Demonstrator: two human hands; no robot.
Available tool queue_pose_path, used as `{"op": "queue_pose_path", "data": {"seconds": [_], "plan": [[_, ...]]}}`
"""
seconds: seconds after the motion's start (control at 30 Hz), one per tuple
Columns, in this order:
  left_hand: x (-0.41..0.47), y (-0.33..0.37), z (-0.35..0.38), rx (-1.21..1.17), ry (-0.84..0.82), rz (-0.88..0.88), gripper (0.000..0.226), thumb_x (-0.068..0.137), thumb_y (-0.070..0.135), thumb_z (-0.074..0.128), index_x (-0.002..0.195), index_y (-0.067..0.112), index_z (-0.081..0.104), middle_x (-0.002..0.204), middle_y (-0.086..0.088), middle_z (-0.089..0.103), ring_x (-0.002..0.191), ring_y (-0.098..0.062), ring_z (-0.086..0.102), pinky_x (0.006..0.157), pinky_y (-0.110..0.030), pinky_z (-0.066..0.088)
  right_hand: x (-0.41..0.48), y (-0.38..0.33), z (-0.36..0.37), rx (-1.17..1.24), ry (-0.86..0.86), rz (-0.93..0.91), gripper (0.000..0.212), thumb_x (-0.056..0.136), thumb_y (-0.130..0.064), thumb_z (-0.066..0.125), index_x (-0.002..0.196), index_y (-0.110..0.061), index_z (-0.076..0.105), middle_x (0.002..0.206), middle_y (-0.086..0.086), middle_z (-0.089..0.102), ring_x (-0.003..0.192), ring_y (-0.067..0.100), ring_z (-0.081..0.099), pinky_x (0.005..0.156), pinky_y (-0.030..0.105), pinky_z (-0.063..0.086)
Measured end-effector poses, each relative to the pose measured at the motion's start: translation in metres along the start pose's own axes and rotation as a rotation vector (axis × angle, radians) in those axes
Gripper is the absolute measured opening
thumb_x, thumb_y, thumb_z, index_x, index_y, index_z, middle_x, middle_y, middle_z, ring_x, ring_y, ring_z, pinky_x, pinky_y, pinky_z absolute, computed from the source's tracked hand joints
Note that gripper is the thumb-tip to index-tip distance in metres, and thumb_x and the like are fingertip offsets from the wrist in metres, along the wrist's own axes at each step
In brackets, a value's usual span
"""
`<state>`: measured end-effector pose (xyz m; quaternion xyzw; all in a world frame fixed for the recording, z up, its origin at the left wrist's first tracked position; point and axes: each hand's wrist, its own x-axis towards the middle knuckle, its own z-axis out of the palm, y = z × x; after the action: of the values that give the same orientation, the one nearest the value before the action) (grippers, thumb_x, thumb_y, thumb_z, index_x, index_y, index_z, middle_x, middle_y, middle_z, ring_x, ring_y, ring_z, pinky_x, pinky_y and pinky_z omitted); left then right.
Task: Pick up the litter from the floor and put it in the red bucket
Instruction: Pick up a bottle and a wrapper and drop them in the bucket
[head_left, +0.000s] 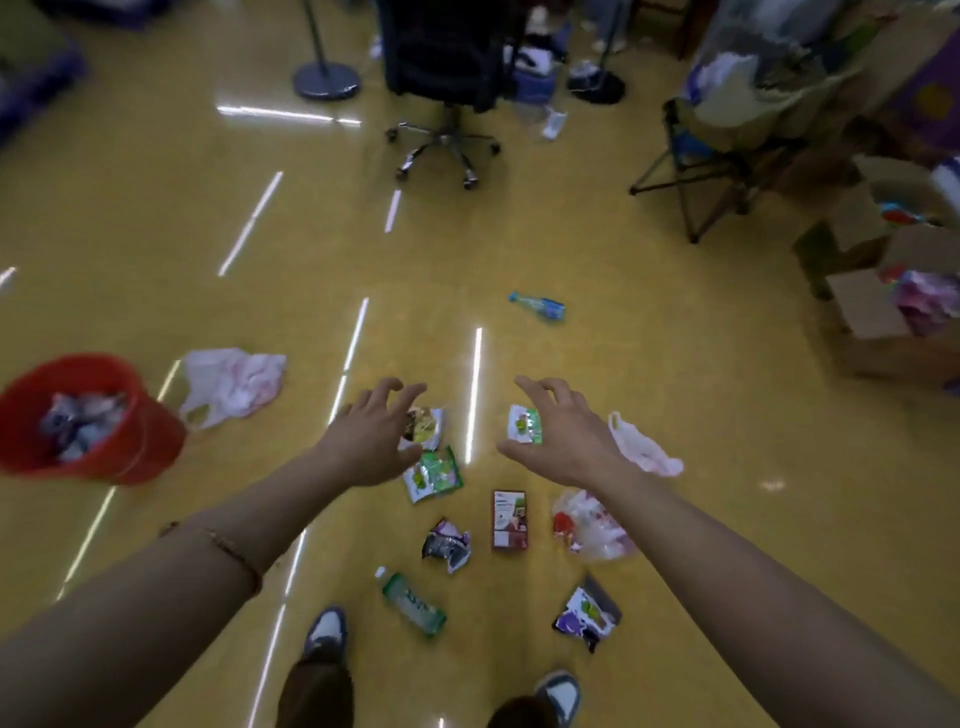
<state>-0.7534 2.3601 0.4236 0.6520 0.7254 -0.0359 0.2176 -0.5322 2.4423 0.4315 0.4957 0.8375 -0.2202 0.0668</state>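
Litter lies scattered on the yellow floor ahead of my feet. My left hand (376, 436) hovers empty, fingers spread, over a brown-and-white snack wrapper (427, 427) and a green packet (434, 474). My right hand (558, 431) hovers empty, fingers loosely curled, beside a small green-and-white packet (523, 423). The red bucket (130, 441) stands at the left with crumpled litter inside. Closer to me lie a maroon carton (509, 519), a dark crumpled wrapper (448, 544), a green-labelled bottle (411, 603), a purple packet (587, 613) and a clear bag with red print (589, 525).
A pink-white plastic bag (231, 382) lies beside the bucket, another pale bag (644, 447) right of my right hand, a blue bottle (540, 306) farther off. An office chair (447, 104), a folding chair (717, 161) and cardboard boxes (872, 322) line the back and right.
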Motion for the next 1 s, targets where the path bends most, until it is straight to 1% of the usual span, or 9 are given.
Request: {"op": "queue_pose_path", "data": {"seconds": [0.07,0.17,0.27,0.37,0.47,0.57,0.73,0.9,1.0], "plan": [[-0.016,0.007,0.017,-0.016,-0.013,-0.073,0.077,0.088,0.047,0.054,0.148,0.029,0.008,0.151,-0.006,0.016,0.13,-0.028,0.034,0.104,-0.041,0.037,0.006,0.006,0.005,-0.017,-0.048,-0.067,0.085,0.081,-0.061,0.056,0.149,-0.032,0.015,0.151,0.0,0.021,0.136,0.024,0.027,0.102,0.044,0.039],[-0.035,0.011,0.039,-0.047,-0.004,-0.147,0.078,0.087,0.045,0.055,0.148,0.029,0.008,0.149,-0.005,0.017,0.131,-0.027,0.033,0.103,-0.04,0.038,0.013,0.009,0.019,-0.013,-0.086,-0.111,0.086,0.082,-0.06,0.057,0.15,-0.029,0.013,0.151,0.001,0.022,0.136,0.024,0.028,0.101,0.041,0.038],[-0.051,0.006,0.06,-0.097,-0.006,-0.24,0.077,0.088,0.043,0.054,0.148,0.029,0.009,0.148,-0.005,0.018,0.13,-0.028,0.032,0.1,-0.039,0.039,0.012,0.004,0.047,-0.045,-0.139,-0.187,0.086,0.083,-0.057,0.057,0.15,-0.027,0.013,0.15,0.004,0.024,0.135,0.026,0.029,0.102,0.039,0.036],[-0.063,-0.008,0.087,-0.131,-0.017,-0.323,0.076,0.088,0.042,0.055,0.147,0.029,0.01,0.148,-0.006,0.017,0.128,-0.029,0.032,0.095,-0.041,0.042,0.009,-0.002,0.082,-0.073,-0.209,-0.221,0.086,0.083,-0.056,0.058,0.15,-0.026,0.013,0.151,0.004,0.023,0.135,0.027,0.029,0.102,0.038,0.035],[-0.067,-0.025,0.117,-0.09,-0.043,-0.376,0.074,0.088,0.041,0.053,0.147,0.028,0.01,0.15,-0.008,0.012,0.13,-0.032,0.03,0.096,-0.041,0.043,0.011,-0.006,0.116,-0.089,-0.213,-0.268,0.083,0.084,-0.054,0.057,0.149,-0.024,0.015,0.15,0.005,0.026,0.136,0.025,0.027,0.106,0.037,0.032],[-0.066,-0.041,0.147,0.01,-0.075,-0.373,0.073,0.089,0.042,0.051,0.147,0.027,0.009,0.153,-0.009,0.005,0.135,-0.033,0.023,0.101,-0.042,0.039,0.021,-0.006,0.146,-0.141,-0.191,-0.34,0.079,0.086,-0.052,0.055,0.149,-0.023,0.018,0.15,0.005,0.027,0.138,0.024,0.023,0.111,0.036,0.024],[-0.043,-0.061,0.214,0.082,-0.103,-0.353,0.075,0.09,0.042,0.051,0.148,0.027,0.005,0.154,-0.008,0.003,0.138,-0.032,0.019,0.106,-0.043,0.033,0.053,0.011,0.203,-0.224,-0.151,-0.396,0.077,0.085,-0.054,0.052,0.148,-0.025,0.018,0.15,0.005,0.027,0.138,0.024,0.022,0.113,0.037,0.021],[0.0,-0.075,0.326,0.055,-0.102,-0.438,0.075,0.091,0.042,0.05,0.148,0.03,0.002,0.154,-0.006,0.001,0.14,-0.032,0.011,0.11,-0.048,0.028,0.089,0.049,0.302,-0.258,-0.17,-0.427,0.077,0.086,-0.054,0.05,0.149,-0.027,0.014,0.152,0.006,0.024,0.139,0.027,0.021,0.114,0.04,0.021],[0.027,-0.086,0.395,0.145,-0.145,-0.372,0.075,0.092,0.035,0.049,0.147,0.032,-0.001,0.155,-0.006,-0.003,0.141,-0.033,0.007,0.108,-0.052,0.027,0.111,0.074,0.369,-0.234,-0.174,-0.43,0.075,0.086,-0.053,0.05,0.148,-0.026,0.017,0.151,0.006,0.025,0.138,0.028,0.022,0.114,0.041,0.021]]}}
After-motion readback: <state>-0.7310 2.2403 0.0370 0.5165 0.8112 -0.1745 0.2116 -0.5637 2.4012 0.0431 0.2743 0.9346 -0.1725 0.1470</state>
